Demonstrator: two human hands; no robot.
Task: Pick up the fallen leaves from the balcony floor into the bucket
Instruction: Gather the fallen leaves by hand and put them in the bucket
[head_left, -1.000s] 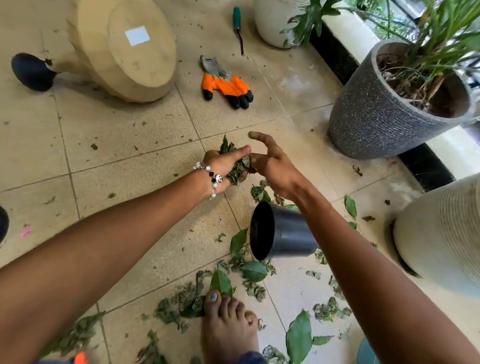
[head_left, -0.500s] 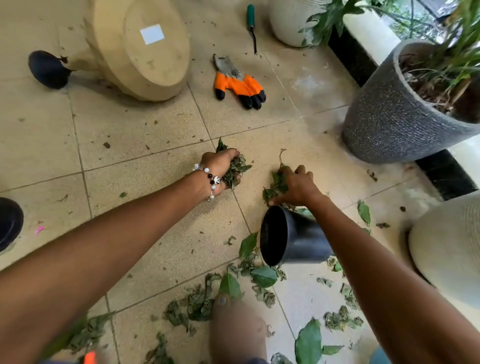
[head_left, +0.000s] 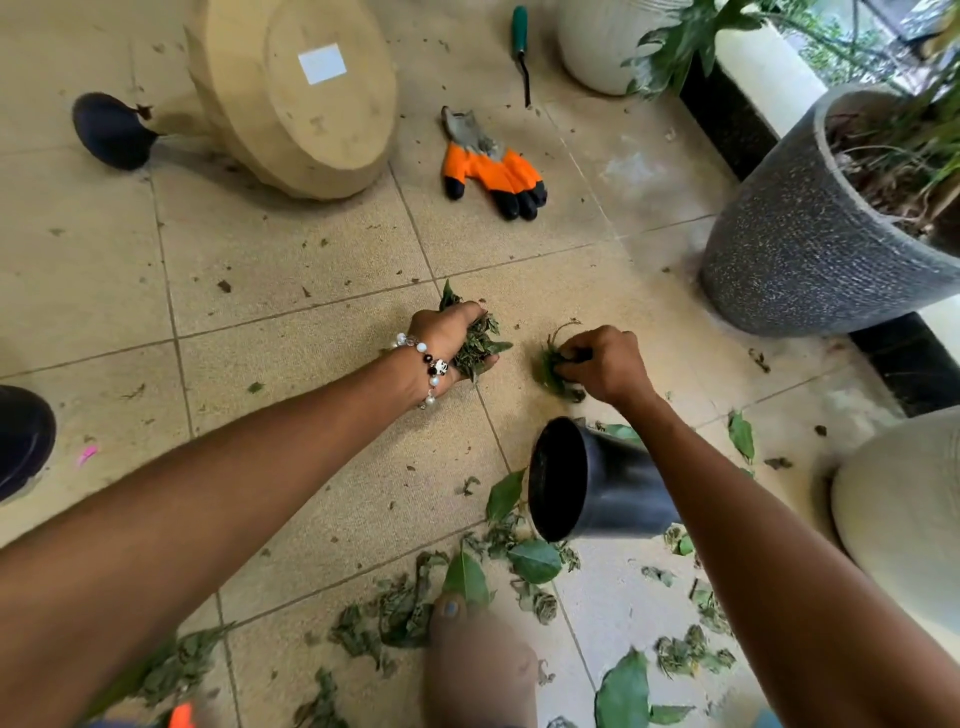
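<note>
- The step in hand looks like gathering: both hands are down at the tiled balcony floor (head_left: 311, 467), each collecting leaves, and nothing is going into the bucket at this moment.
- The left hand (head_left: 447, 338), with a beaded bracelet (head_left: 431, 369) at the wrist, has its fingers curled round a thick bunch of wilted leaves (head_left: 480, 345), held close to the tile.
- The right hand (head_left: 605, 364) pinches a smaller clump of green leaves (head_left: 550, 371) with bent fingers, the clump touching the floor.
- The black bucket (head_left: 597, 483) lies on its side on the floor, just nearer the person than the right hand and partly under the right forearm. Its long axis runs roughly left to right, with the open mouth pointing left, towards the left arm.
- Next, by my reading, both handfuls should be carried back to that mouth and pushed in sideways, or the bucket stood up first so nothing spills out.
- Much is left: loose leaves (head_left: 535, 561) lie scattered around the bucket and beside a bare foot (head_left: 478, 660) at the near edge of the floor.
</note>
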